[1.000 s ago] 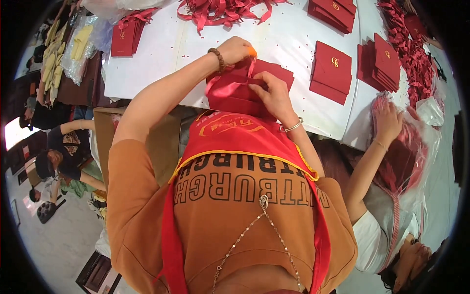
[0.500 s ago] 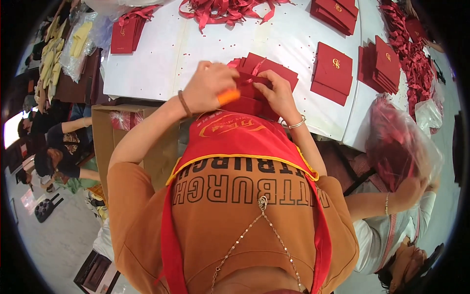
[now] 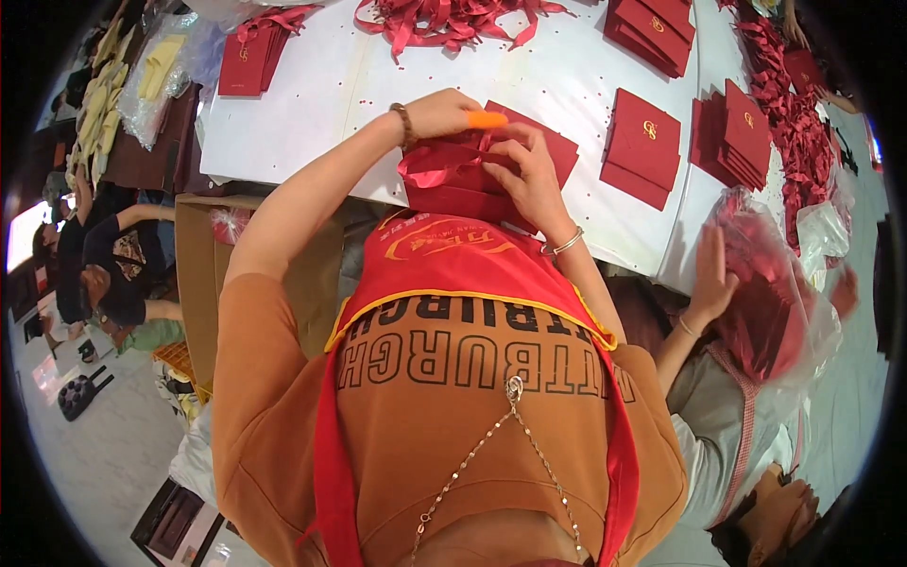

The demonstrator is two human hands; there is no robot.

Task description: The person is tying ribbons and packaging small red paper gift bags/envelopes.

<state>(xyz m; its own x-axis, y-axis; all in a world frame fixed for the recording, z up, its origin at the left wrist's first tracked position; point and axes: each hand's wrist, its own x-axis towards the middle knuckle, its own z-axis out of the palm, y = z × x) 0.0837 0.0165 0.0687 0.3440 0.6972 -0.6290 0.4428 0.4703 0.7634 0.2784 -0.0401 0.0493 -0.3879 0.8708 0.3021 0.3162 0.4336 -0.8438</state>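
Note:
A red paper bag (image 3: 442, 200) with a loose red ribbon (image 3: 436, 177) lies at the table's near edge, against my red apron. My left hand (image 3: 442, 114) reaches over the bag's far side, fingers drawn together; a bright orange cover (image 3: 487, 120) sits on one fingertip. What those fingers pinch is hidden, though a ribbon strand runs up close to them. On the bag's right, my right hand (image 3: 529, 178) bends its thumb and fingers onto the upper edge, holding it. Beneath and beyond it lie more flat red bags (image 3: 557, 142).
Stacks of red bags (image 3: 645, 142) lie on the white table (image 3: 302, 142), with a ribbon heap (image 3: 453, 24) at the far side. A cardboard box (image 3: 274, 293) stands left. At right, another person's hand (image 3: 713, 279) touches a clear plastic sack (image 3: 770, 302) of red items.
My left hand has moved right and away from me, its orange fingertip now beside my right hand. More ribbon shows on the bag. The neighbour's hands have shifted up around the plastic sack.

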